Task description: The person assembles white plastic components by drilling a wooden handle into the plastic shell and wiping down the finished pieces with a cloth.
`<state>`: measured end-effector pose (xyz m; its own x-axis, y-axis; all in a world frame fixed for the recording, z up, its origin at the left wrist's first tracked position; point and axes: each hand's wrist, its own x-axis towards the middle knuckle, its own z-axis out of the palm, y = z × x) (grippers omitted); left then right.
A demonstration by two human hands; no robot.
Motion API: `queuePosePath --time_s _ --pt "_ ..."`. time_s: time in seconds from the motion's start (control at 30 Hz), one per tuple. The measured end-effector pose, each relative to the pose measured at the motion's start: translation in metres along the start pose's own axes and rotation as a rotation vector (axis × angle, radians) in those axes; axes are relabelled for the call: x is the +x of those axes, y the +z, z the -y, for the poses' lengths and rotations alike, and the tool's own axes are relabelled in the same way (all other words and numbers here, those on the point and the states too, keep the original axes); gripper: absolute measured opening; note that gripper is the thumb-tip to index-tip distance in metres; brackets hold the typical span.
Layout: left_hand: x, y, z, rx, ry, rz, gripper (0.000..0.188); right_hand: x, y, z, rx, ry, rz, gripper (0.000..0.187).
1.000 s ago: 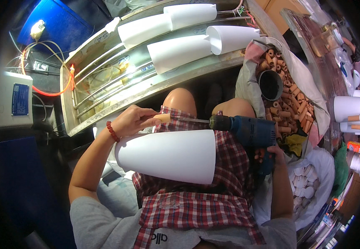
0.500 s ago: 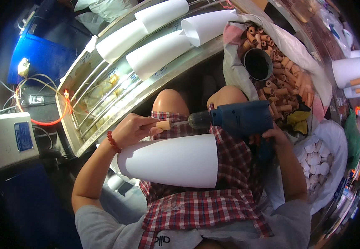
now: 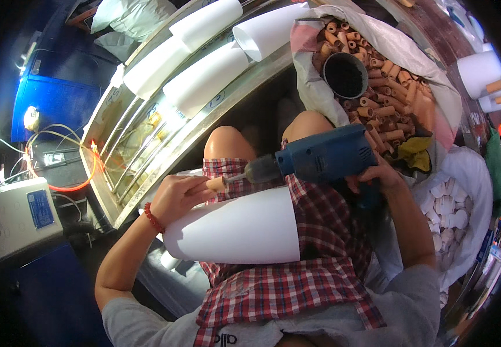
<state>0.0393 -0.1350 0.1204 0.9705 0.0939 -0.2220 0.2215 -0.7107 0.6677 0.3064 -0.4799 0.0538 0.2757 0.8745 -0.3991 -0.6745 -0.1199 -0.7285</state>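
Observation:
My left hand (image 3: 180, 196), with a red bead bracelet at its wrist, pinches a short tan cylinder (image 3: 216, 183) between thumb and fingers. A thin bit (image 3: 236, 177) runs from the chuck of a blue power drill (image 3: 322, 155) to the cylinder's right end; how deep it goes in is hidden. My right hand (image 3: 380, 173) is wrapped round the drill's handle, and its fingers are partly out of sight behind it. Below the drill, a smooth white tapered tube (image 3: 236, 228) lies across my lap, on red plaid cloth (image 3: 285, 289). My left wrist is close beside the tube's narrow end.
A wooden frame with metal rods (image 3: 129, 139) stands ahead, bearing several white tubes (image 3: 207, 78). At right, a sack (image 3: 444, 95) holds brown hollow cylinders (image 3: 398, 104) and a dark round container (image 3: 346, 75). White pieces (image 3: 450, 211) fill another bag. Orange cable (image 3: 77, 188) hangs left.
The drill has tilted, its rear end rising, and both hands have shifted a little left with drill and cylinder. Less of the bit shows between chuck and cylinder. The whole view has shifted slightly.

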Motion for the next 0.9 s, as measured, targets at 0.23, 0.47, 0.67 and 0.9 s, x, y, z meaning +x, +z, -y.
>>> queuePosePath --time_s 0.23,0.47,0.67,0.9 --pt "-0.025 0.024 -0.01 -0.116 -0.163 0.086 0.031 -0.012 0.035 0.058 -0.31 0.051 -0.036 0.066" --pt "-0.067 0.032 -0.005 0.093 -0.22 -0.081 0.035 -0.056 -0.009 0.039 -0.199 -0.132 0.035 0.059" --pt "-0.061 0.036 -0.063 0.1 -0.233 -0.264 0.033 -0.054 -0.047 0.038 0.051 -0.307 -0.608 0.037" --pt "-0.036 -0.003 -0.094 -0.034 -0.132 0.146 0.04 0.038 -0.072 0.109 0.237 -0.515 -0.618 0.036"
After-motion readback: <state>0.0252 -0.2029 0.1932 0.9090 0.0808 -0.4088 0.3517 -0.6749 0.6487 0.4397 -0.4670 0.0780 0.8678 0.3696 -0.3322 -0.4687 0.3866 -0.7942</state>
